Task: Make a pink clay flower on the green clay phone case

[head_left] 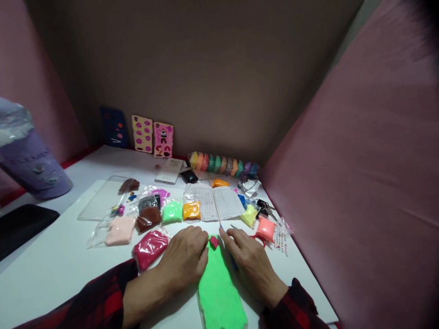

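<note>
In front of me lies a rectangular slab covered in bright green clay [219, 288], its long side running toward me. A small dark pink piece of clay [213, 241] sits at its far end. My left hand [187, 251] is closed, knuckles up, with its curled fingers at the slab's far left edge; what they hold, if anything, is hidden. My right hand [250, 258] is closed at the slab's right side around a thin tool [217, 211] with a blue part showing under the palm. A packet of dark pink clay [150, 249] lies beside my left hand.
Red-handled scissors [259, 239] lie beyond my right hand. Bagged clay, including green [172, 211] and orange [191, 210], surrounds an open notebook [228, 203]. A clear case [99, 201] lies left, near a purple bucket [37, 164]. Decorated phone cases [142, 134] lean against the back wall.
</note>
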Demonstrator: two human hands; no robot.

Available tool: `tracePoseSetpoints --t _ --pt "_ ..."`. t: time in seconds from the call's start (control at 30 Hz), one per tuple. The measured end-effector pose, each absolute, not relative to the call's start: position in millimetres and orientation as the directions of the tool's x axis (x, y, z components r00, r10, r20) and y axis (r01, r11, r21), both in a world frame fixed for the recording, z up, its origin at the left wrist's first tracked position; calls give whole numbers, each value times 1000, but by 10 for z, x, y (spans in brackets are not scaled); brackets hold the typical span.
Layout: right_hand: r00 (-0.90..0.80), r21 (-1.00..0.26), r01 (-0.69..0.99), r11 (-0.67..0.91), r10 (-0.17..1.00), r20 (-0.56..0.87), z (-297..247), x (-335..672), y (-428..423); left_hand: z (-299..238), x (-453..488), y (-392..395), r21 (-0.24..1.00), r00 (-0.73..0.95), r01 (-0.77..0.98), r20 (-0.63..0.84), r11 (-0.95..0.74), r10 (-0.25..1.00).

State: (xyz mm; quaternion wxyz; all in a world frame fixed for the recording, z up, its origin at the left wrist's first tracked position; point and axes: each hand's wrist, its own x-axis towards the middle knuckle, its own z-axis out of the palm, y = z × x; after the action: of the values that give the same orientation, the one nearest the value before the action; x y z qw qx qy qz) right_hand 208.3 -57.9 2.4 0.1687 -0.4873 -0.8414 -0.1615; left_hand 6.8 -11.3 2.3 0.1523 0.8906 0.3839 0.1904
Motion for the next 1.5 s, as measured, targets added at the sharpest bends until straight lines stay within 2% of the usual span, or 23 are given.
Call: tracePoseSetpoints --t 0.07,0.17,0.27,0.47,0.63,0.77,0.83,0.9,0.97,1.0,1.07,1.2,1.3,1.4,1.5 --pt "-413 99 899 427 750 517 73 2184 -596 44 66 -136 419 632 636 199 -648 749" --pt "-203 7 968 253 761 616 161 2401 -699 61 66 -162 418 633 646 174 -639 754" --pt "-146 -11 983 182 822 550 175 2538 -821 63 63 -178 416 637 644 172 -642 751" --pt "-99 75 994 77 920 378 32 2447 -848 80 40 -229 415 635 660 137 -626 760" --pt "-45 73 997 23 944 327 42 2417 -781 115 15 -266 445 636 668 76 -596 768" --pt "14 36 999 -28 941 339 127 2440 -814 147 -4 -247 479 599 684 62 -551 798" --pt "37 -39 999 -24 931 362 198 2393 -905 171 -9 -233 486 558 714 40 -504 829" --pt "117 -332 943 21 913 391 271 2274 -1038 202 -9 -226 479 507 757 -2 -444 862" --pt "153 -668 741 60 955 256 314 2091 -1174 236 -3 -229 472 469 787 -40 -397 882" --pt "151 -793 607 48 973 174 315 1989 -1229 253 3 -234 467 460 796 -52 -385 887" --pt "163 -928 373 -11 985 54 273 1799 -1293 281 16 -245 442 457 811 -70 -383 887" --pt "234 -997 58 -50 972 -35 114 1606 -1264 292 37 -249 382 459 839 -111 -388 881" --pt "231 -995 3 -105 968 -101 52 1605 -1220 261 31 -226 399 458 835 -122 -379 880" --pt "204 -994 22 -103 974 -97 49 1627 -1223 232 11 -177 480 452 800 -86 -361 888" --pt "202 -996 14 -91 976 -86 59 1634 -1246 235 -4 -101 660 443 701 -106 -271 890"
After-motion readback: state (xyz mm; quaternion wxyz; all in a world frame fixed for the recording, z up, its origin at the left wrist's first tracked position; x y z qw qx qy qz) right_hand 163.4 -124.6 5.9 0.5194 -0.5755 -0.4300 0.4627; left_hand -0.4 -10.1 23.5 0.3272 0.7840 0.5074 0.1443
